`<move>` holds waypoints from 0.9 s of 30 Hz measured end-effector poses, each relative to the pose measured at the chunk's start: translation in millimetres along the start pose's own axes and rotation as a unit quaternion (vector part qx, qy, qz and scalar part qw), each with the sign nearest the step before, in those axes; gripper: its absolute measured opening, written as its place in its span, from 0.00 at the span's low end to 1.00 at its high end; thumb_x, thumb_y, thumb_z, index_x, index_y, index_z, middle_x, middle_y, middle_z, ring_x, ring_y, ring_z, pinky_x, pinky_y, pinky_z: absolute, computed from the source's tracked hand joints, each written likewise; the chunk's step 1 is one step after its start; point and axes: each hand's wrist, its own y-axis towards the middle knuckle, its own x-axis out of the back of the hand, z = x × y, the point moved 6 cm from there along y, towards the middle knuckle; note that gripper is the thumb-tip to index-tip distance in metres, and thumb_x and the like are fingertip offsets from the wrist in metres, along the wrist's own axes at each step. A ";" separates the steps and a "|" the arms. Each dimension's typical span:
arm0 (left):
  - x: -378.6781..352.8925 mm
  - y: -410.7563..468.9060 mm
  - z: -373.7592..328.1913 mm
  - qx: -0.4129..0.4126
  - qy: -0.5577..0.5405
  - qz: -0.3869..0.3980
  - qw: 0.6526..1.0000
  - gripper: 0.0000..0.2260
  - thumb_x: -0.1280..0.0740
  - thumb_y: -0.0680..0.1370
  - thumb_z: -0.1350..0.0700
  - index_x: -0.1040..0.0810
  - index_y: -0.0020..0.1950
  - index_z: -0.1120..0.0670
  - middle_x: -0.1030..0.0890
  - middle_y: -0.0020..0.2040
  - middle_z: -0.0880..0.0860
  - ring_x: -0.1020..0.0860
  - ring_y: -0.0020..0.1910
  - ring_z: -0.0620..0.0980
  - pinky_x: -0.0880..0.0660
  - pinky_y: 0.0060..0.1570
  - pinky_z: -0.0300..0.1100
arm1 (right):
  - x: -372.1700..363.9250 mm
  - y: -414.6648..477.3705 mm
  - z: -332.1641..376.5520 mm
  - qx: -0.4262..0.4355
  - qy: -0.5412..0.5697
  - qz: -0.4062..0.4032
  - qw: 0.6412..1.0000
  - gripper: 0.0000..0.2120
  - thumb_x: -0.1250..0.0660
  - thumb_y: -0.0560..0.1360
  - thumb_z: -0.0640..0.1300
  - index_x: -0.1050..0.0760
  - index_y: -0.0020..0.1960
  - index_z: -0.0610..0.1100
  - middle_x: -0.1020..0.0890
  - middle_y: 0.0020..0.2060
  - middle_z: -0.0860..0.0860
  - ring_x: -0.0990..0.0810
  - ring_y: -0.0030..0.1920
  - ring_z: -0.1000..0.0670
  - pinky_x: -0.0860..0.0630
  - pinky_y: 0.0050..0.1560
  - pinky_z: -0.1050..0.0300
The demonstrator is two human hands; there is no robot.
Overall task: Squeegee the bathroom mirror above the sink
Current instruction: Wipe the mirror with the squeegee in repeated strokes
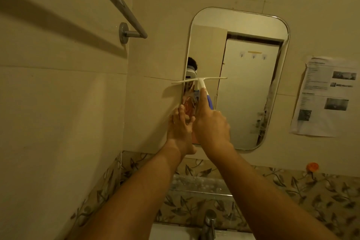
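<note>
A rounded rectangular mirror (251, 87) hangs on the tiled wall above the sink. My right hand (211, 124) grips the handle of a white squeegee (198, 81), index finger stretched along the handle. Its blade lies level across the mirror's left edge at about mid height, the left end jutting over the wall tile. My left hand (180, 128) rests flat with spread fingers on the mirror's lower left edge, holding nothing. The mirror reflects a white door and part of the person wearing the camera.
A metal towel bar (124, 11) runs along the left wall at upper left. A printed paper sheet (327, 95) is stuck to the wall right of the mirror. Below are a glass shelf (200, 187), a tap (209, 222) and the sink's white rim (171, 232).
</note>
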 end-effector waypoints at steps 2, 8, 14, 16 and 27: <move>-4.4 3.4 0.5 0.005 0.012 0.010 1.000 0.53 0.36 0.72 0.30 0.66 0.81 0.52 0.70 0.77 0.63 0.64 0.79 0.66 0.53 0.77 0.63 | -6.9 -7.7 -4.3 -0.002 -0.006 0.007 1.000 0.41 0.41 0.83 0.45 0.68 0.81 0.58 0.30 0.33 0.49 0.29 0.28 0.53 0.33 0.26 0.59; -12.3 -2.9 -1.8 -0.037 0.066 0.020 0.997 0.52 0.37 0.72 0.28 0.64 0.82 0.49 0.66 0.80 0.62 0.68 0.78 0.65 0.54 0.77 0.63 | -23.6 -26.3 -15.9 -0.013 0.013 0.029 0.999 0.39 0.42 0.84 0.49 0.69 0.81 0.58 0.23 0.39 0.45 0.23 0.32 0.50 0.25 0.30 0.54; -29.8 -30.6 6.4 -0.002 0.018 0.088 0.996 0.54 0.31 0.72 0.31 0.68 0.81 0.45 0.76 0.76 0.62 0.72 0.77 0.62 0.56 0.79 0.58 | -42.0 -56.4 -30.6 -0.023 -0.001 0.041 0.999 0.44 0.40 0.81 0.41 0.70 0.79 0.60 0.25 0.38 0.47 0.25 0.31 0.52 0.21 0.32 0.54; -32.9 -33.3 5.6 0.010 0.014 0.099 0.995 0.53 0.31 0.73 0.33 0.66 0.81 0.45 0.75 0.76 0.62 0.70 0.78 0.63 0.54 0.79 0.57 | -46.3 -61.7 -33.5 -0.024 -0.006 0.047 0.999 0.45 0.39 0.81 0.40 0.70 0.80 0.59 0.24 0.38 0.47 0.24 0.33 0.50 0.20 0.34 0.52; -35.1 -28.2 3.5 0.019 0.011 0.107 0.994 0.50 0.30 0.71 0.34 0.56 0.83 0.45 0.74 0.76 0.64 0.58 0.80 0.66 0.43 0.76 0.54 | 34.6 -12.5 -19.9 0.036 0.059 -0.012 0.998 0.35 0.43 0.85 0.48 0.64 0.81 0.58 0.22 0.37 0.47 0.24 0.29 0.51 0.25 0.25 0.58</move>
